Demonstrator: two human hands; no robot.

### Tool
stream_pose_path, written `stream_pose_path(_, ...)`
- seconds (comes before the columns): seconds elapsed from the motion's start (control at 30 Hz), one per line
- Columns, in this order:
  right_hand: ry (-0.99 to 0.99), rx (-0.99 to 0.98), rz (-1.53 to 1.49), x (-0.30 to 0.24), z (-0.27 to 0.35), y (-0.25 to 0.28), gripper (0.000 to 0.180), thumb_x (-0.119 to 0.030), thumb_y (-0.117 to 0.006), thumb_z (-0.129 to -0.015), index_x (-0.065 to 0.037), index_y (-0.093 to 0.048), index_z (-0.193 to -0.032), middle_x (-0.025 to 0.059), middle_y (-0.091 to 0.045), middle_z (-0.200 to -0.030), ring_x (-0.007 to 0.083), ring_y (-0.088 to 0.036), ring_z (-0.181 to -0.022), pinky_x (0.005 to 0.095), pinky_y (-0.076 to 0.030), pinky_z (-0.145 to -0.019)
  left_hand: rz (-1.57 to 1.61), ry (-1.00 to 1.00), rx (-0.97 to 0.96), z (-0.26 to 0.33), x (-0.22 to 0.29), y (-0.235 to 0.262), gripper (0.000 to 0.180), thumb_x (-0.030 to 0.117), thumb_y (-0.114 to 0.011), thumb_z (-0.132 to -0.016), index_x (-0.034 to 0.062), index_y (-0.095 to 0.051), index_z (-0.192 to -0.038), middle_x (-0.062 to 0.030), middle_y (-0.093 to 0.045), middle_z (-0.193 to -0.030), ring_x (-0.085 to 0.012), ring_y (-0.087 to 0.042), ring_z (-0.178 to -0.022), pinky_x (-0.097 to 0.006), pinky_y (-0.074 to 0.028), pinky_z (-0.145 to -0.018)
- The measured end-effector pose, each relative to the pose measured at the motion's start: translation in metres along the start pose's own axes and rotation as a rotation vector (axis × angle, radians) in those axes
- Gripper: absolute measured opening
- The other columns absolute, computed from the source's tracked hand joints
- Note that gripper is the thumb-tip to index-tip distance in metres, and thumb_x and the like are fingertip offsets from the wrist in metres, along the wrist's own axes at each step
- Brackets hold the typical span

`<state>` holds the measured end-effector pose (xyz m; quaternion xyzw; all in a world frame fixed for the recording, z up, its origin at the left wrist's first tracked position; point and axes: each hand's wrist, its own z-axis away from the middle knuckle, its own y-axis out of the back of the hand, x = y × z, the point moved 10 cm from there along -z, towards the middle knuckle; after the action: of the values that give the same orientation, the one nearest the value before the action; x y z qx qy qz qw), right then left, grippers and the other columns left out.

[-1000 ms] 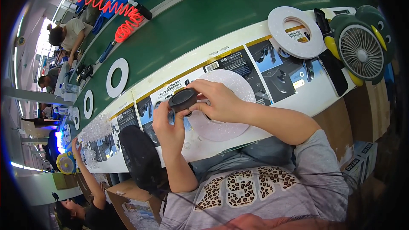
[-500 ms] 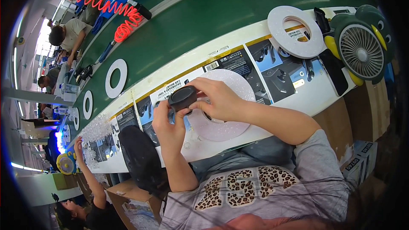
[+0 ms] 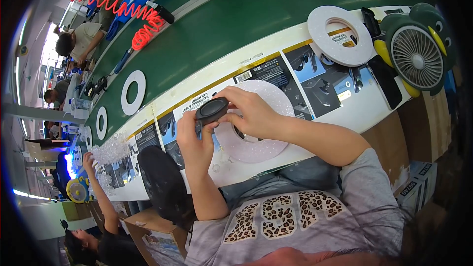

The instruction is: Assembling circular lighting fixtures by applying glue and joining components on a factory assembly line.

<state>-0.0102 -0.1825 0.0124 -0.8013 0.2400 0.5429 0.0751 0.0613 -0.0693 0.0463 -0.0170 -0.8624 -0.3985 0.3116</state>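
Your left hand [image 3: 193, 140] and right hand [image 3: 249, 113] both close their fingers around a small black oval part [image 3: 212, 110], holding it just above the desk [image 3: 374, 108]. Beneath your right hand lies a white foam ring [image 3: 273, 96] on printed sheets [image 3: 315, 76]. Farther right sit another white ring [image 3: 340, 34] and a green penguin-shaped fan [image 3: 416, 49]. A green conveyor belt [image 3: 256, 19] runs behind.

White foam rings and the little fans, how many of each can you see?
White foam rings: 5
Round desk fans: 2, one green and yellow, one yellow and blue
Total: 7
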Motion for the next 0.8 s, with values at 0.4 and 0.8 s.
stream_pose_path(0.4,0.012,0.030,-0.011,0.0051,-0.0013,0.0019,0.036,0.004,-0.065,-0.079,-0.002,-0.054,-0.113,0.0135,-0.059,-0.106,0.0307,-0.063,-0.097,0.0377,-0.056,-0.085,-0.002,-0.004,0.015,-0.0031,-0.0025,-0.0032,0.022,0.004,-0.072,-0.076,0.0006,-0.058,-0.093,-0.0102,-0.059,-0.082,-0.0294,-0.054,-0.078,-0.038,-0.043,-0.070)
stream_pose_path(0.8,0.008,0.021,0.013,0.0038,-0.0007,0.0014,0.037,0.005,-0.065,-0.079,-0.002,-0.054,-0.114,0.0133,-0.059,-0.106,0.0303,-0.063,-0.096,0.0370,-0.056,-0.085,0.028,0.005,0.030,-0.0015,-0.0070,-0.0044,0.021,0.004,-0.072,-0.076,0.0007,-0.057,-0.091,-0.0100,-0.059,-0.082,-0.0295,-0.054,-0.078,-0.038,-0.044,-0.070)
